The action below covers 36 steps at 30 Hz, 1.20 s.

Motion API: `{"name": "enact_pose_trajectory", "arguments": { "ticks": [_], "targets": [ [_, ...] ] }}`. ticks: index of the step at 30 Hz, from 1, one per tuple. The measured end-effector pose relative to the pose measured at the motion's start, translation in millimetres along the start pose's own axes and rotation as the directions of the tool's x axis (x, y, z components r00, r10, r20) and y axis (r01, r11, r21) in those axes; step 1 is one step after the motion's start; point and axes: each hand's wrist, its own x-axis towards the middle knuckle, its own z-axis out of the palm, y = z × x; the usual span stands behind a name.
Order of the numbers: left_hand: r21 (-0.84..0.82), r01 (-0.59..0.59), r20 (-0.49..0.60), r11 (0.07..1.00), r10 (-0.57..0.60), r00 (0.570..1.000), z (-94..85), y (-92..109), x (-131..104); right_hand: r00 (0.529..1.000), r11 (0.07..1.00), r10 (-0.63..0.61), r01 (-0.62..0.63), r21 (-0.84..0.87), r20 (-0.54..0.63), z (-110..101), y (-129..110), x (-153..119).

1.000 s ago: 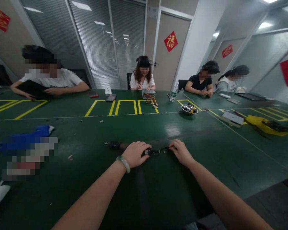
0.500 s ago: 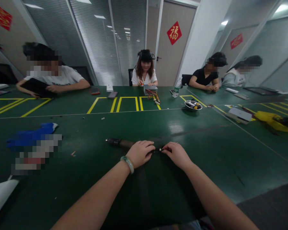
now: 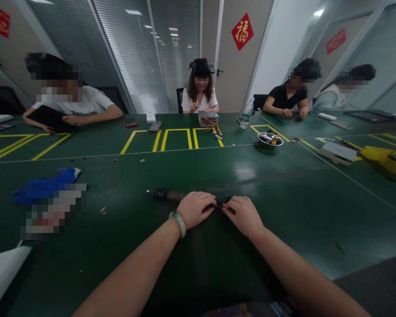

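Note:
A dark tube-like tool (image 3: 166, 194) with a metal tip at its left end lies on the green table (image 3: 119, 229). Its right part runs under my left hand (image 3: 196, 208), whose fingers are wrapped round it; a bracelet sits on that wrist. Close by on the right, my right hand (image 3: 244, 213) pinches a small dark piece, seemingly a plug or cable end, against the tool's right end. My fingertips nearly touch and hide most of the join.
Blue cloth-like item (image 3: 49, 186) and a blurred packet (image 3: 54, 213) lie left. Across the table are a metal bowl (image 3: 269, 140), a bottle (image 3: 246, 115), a grey box with wires (image 3: 208, 117), and a yellow bag (image 3: 386, 159). Several people sit beyond.
My hands have come closer together, and the small shiny connector visible between them earlier is now hidden. The view has shifted slightly.

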Motion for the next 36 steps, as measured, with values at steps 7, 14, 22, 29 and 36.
{"name": "enact_pose_trajectory", "arguments": {
  "ticks": [7, 14, 22, 29, 36],
  "targets": [
    [-0.007, 0.021, -0.005, 1.0, -0.021, 1.0, -0.8, 2, 1, 0.999, 0.997, -0.052, 0.053, -0.062, 0.016, 0, -9, -1],
    [-0.022, 0.037, -0.019, 0.999, -0.038, 0.999, 0.7, 3, 2, 1.0, 1.0, 0.007, -0.007, 0.006, 0.002, 6, -11, -1],
    [-0.031, 0.035, -0.023, 0.999, -0.036, 0.999, 0.7, 3, 2, 1.0, 0.997, 0.0, 0.0, 0.074, -0.004, 7, -7, -2],
    [-0.015, 0.045, -0.015, 0.999, -0.046, 0.999, 1.3, 4, 2, 0.999, 0.994, 0.025, -0.02, 0.109, -0.036, 8, -9, -2],
    [-0.025, 0.04, -0.038, 0.999, -0.041, 0.998, 2.9, 4, 2, 0.999, 1.0, 0.006, -0.006, 0.0, -0.046, 10, -11, -1]
  ]
}}
